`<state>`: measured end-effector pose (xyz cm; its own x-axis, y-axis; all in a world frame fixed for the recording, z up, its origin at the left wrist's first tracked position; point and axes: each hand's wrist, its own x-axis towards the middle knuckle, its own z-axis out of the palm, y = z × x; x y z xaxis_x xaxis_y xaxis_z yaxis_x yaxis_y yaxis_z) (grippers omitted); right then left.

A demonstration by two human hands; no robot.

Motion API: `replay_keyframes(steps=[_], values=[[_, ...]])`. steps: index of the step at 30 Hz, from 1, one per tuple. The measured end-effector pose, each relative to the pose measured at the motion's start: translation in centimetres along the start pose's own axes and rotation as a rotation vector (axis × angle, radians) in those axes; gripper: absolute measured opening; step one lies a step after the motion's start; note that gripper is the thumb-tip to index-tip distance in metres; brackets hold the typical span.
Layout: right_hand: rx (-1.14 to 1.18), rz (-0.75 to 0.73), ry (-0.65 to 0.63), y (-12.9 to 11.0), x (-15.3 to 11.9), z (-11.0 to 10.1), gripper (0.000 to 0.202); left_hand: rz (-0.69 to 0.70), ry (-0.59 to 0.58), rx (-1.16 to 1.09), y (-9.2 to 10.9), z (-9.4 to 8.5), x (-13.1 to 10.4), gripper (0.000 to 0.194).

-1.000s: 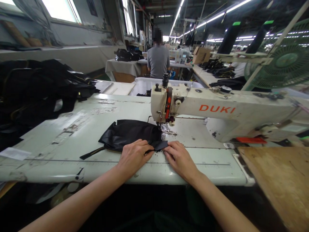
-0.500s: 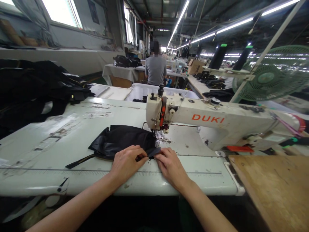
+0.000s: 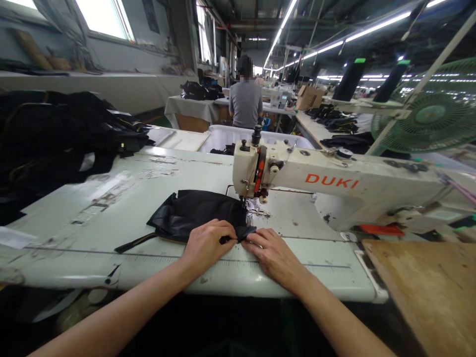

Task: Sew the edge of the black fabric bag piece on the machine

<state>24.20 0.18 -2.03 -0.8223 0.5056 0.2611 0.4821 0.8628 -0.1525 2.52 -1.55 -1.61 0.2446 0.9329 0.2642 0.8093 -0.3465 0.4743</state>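
A black fabric piece (image 3: 201, 210) lies on the pale green table (image 3: 122, 198), its right edge under the needle area of the sewing machine (image 3: 323, 183). A narrow strip with a zipper (image 3: 136, 243) sticks out at its lower left. My left hand (image 3: 213, 243) pinches the near right edge of the fabric between thumb and fingers. Close beside it, my right hand (image 3: 269, 253) has its fingers closed on the fabric's near right corner. The fingertips of both hands almost meet, just in front of the needle.
Black fabric pieces (image 3: 63, 134) are heaped at the left. Behind the machine stands a white bin (image 3: 219, 134); beyond it a person in grey (image 3: 246, 101) sits facing away. Thread cones (image 3: 349, 79) and a green fan (image 3: 427, 114) are at the right, above a wooden board (image 3: 424, 287).
The whole view has shifted, so the scene sits slightly further right. The right hand's fingers have curled closer in on the fabric corner, nearer the left hand. The fabric stays under the needle area.
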Motion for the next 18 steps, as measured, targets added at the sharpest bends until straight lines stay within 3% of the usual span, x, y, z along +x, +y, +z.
replay_keyframes(steps=[3,8,14,18], values=[[0.108,0.018,0.035,-0.2,-0.6,0.1,0.041,-0.021,-0.033,0.006,0.2,-0.4,0.5,0.013],[0.392,0.178,0.147,0.1,-0.8,0.4,0.039,-0.054,-0.088,0.020,0.2,-1.0,1.2,0.011],[0.425,0.269,0.184,-0.1,-0.1,0.4,0.031,-0.033,-0.144,0.041,-0.2,-1.0,1.9,0.010],[0.419,0.389,0.206,-0.3,0.9,0.5,0.016,0.011,-0.165,0.074,0.0,-1.1,1.8,0.008]])
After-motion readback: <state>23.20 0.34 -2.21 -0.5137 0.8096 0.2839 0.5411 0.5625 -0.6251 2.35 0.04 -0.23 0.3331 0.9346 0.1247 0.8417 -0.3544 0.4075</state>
